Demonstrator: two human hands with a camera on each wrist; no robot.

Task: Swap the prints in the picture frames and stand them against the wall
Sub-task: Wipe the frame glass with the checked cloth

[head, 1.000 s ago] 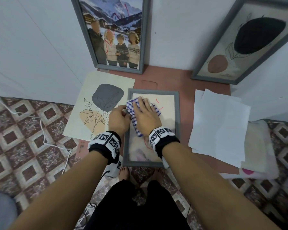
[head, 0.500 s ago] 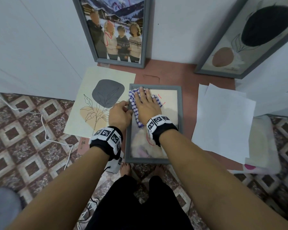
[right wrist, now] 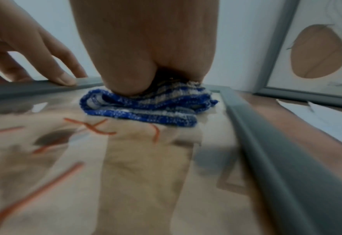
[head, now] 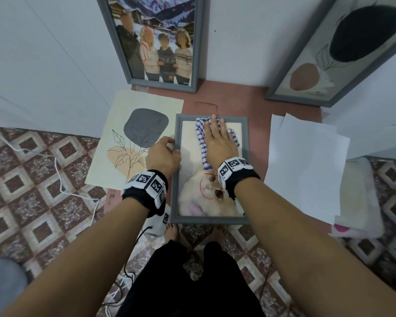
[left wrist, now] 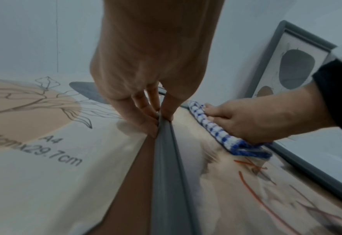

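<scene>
A grey picture frame [head: 174, 197] lies flat on the floor, holding a cat print with red scribbles on the glass. My left hand [head: 164, 154] pinches its left rail [left wrist: 166, 159] between thumb and fingers. My right hand [head: 217, 143] lies flat on a blue-and-white checked cloth [head: 200, 131], pressing it onto the glass near the frame's top edge; the cloth [right wrist: 145, 109] is bunched under the palm. A loose botanical print [head: 135, 138] lies left of the frame. Against the wall stand a framed family photo [head: 156, 42] and a framed abstract print [head: 343, 53].
White paper sheets [head: 306, 161] lie right of the frame, partly over a pale cushion [head: 357, 202]. A white cable [head: 55, 175] runs over the patterned floor at left. My bare feet [head: 172, 229] are just below the frame. White walls close the back.
My right hand has slid the cloth up the glass to the frame's top edge, uncovering the cat's face. The left hand has kept its hold on the left rail.
</scene>
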